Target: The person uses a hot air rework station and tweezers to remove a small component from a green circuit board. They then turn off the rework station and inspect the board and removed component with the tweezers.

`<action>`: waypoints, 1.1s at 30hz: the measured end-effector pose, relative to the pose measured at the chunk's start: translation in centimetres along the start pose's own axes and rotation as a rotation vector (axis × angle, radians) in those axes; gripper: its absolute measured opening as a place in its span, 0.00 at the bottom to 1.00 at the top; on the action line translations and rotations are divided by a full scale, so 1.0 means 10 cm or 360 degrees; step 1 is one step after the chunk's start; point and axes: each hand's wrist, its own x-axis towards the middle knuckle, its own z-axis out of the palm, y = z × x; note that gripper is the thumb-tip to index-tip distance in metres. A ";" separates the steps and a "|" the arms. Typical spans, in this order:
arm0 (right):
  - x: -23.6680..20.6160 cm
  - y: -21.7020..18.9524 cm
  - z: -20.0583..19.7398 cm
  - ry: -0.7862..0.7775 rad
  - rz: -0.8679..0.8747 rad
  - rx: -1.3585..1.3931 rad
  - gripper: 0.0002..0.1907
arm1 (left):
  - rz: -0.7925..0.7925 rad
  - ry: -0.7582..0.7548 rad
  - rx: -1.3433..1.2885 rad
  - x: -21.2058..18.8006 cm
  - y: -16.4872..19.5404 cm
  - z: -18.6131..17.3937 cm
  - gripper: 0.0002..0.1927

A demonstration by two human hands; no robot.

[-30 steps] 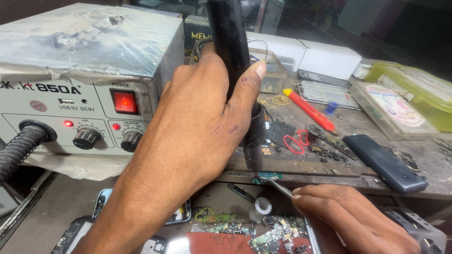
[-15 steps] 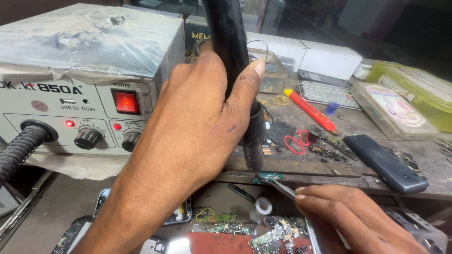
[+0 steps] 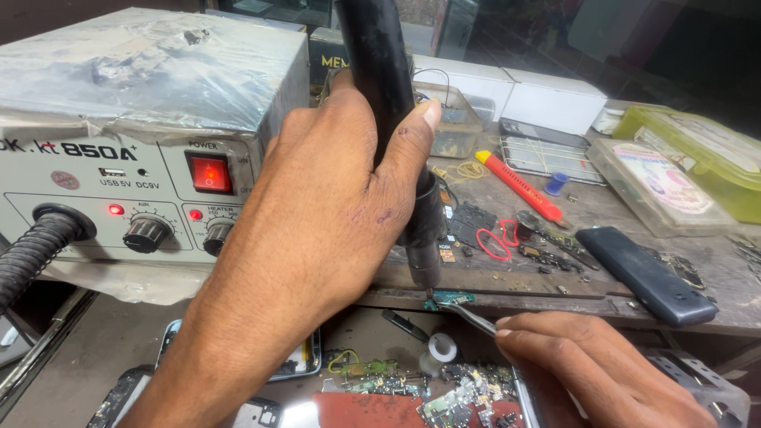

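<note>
My left hand (image 3: 317,214) is wrapped around the black handle of a hot-air wand (image 3: 388,87), held upright with its metal nozzle (image 3: 426,265) pointing down. Just under the nozzle lies a small green circuit piece (image 3: 449,299) at the front edge of the wooden bench (image 3: 507,285). My right hand (image 3: 590,368), low at the right, grips metal tweezers (image 3: 474,319) whose tips touch that piece.
A grey rework station (image 3: 151,135) with a lit red switch, two knobs and a ribbed black hose (image 3: 32,250) stands at the left. On the bench lie a red utility knife (image 3: 519,184), a dark phone (image 3: 646,273) and plastic boxes (image 3: 682,166). Scrap boards and a solder spool (image 3: 440,349) fill the drawer below.
Hardly anything has moved. The wand and my left hand hold steady over the green piece, and my right hand with the tweezers has shifted very slightly.
</note>
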 end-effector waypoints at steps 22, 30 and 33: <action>0.00 0.03 -0.01 -0.0007 -0.0011 -0.0002 0.10 | 0.0029 -0.0009 -0.0051 -0.01 0.01 0.01 0.24; -0.05 0.14 -0.09 -0.0064 0.0022 -0.0109 0.15 | 0.0139 0.0048 -0.0144 0.01 0.02 0.07 0.23; -0.06 0.17 -0.10 -0.0075 0.0059 -0.0107 0.16 | 0.0073 0.0042 -0.0103 0.03 0.05 0.10 0.24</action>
